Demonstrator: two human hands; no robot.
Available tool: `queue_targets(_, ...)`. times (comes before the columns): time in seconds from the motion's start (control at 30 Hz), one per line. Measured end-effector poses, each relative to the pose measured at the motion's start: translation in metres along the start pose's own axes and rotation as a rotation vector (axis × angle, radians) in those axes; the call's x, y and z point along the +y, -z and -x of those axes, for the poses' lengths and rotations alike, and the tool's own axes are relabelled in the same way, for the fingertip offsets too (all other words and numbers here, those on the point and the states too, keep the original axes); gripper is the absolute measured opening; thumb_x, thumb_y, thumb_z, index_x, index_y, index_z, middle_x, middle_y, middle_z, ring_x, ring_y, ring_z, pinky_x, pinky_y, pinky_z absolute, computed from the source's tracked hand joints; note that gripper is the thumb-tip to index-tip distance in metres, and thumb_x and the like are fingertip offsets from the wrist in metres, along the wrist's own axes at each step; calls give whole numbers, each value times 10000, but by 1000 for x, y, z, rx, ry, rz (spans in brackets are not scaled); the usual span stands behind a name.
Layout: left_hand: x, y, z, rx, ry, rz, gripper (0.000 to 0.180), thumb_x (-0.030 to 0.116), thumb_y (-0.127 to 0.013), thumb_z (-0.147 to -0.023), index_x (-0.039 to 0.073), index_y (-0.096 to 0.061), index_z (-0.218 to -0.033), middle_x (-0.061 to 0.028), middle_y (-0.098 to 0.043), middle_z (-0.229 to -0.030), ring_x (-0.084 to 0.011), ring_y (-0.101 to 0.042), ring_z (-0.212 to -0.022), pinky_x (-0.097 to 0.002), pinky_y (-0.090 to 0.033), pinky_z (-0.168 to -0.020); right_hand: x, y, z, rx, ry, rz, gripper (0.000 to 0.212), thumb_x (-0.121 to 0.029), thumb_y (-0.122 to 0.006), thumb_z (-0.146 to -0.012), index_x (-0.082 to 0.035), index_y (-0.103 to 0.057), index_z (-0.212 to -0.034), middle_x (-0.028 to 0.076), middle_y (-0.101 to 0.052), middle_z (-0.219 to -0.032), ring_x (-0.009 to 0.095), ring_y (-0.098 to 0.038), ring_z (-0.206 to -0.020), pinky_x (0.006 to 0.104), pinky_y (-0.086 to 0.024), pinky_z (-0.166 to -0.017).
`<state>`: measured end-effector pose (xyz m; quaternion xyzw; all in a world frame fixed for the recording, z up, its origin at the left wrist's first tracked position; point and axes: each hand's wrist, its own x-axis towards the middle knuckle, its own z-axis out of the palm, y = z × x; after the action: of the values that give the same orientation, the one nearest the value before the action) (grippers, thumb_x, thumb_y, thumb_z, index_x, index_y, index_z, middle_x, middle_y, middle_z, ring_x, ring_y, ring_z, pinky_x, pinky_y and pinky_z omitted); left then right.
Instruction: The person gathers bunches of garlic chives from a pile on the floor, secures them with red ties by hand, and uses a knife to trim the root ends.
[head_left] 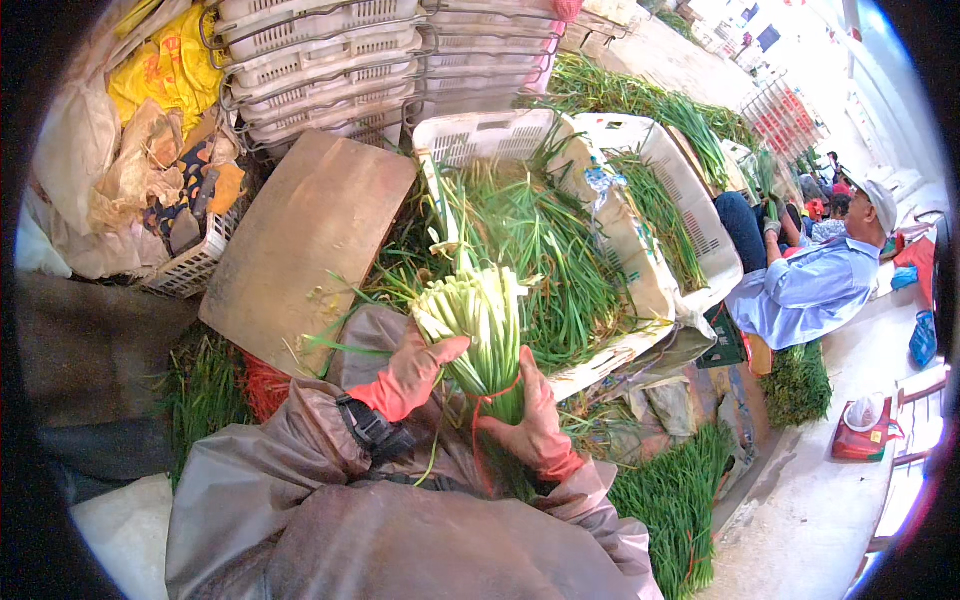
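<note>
A thick bunch of garlic chives (470, 325) stands upright in front of my body, its pale cut ends up and green leaves hanging down. Red string (490, 395) circles the bunch, with a loose tail below. My right hand (537, 425), in an orange-pink glove, wraps the bunch from the right at the string. From the left, my left hand (412, 372), in a similar glove, presses its thumb against the stems; its other fingers are partly hidden behind them. Just beyond, loose chives (540, 235) fill a white plastic crate (500, 127).
A brown board (318, 225) leans left of the crate. Stacked white crates (320, 65) rise behind it. Red strings (265, 385) lie at my left. Tied chives (675, 505) rest at my lower right. A person in a blue shirt (815, 285) sits at the right.
</note>
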<state>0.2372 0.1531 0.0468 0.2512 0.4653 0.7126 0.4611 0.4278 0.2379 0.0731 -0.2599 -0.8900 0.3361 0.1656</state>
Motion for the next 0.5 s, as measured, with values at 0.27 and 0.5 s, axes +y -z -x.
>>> queue_targets(0.27, 17, -14, 11, 6, -72, -194, 430, 111, -562, -873, 26, -411, -1267, -78, -522, -1206, -176, -531, -1036, -296, -432, -885, -48, 21, -41, 235, -4, 57, 427, -217, -700, -769, -64, -518, -1124, 144, -591, -956, 324, -575, -839, 406, -467, -704)
queue_targets(0.5, 12, -35, 18, 86, -198, -199, 394, 85, -630, -817, 17, -494, -1180, -60, -576, -1112, -155, -554, -953, -284, -435, -830, -62, 11, -59, 205, -203, 266, 354, -370, -625, -819, -62, -552, -977, 152, -585, -881, 348, -588, -790, 455, -466, -641)
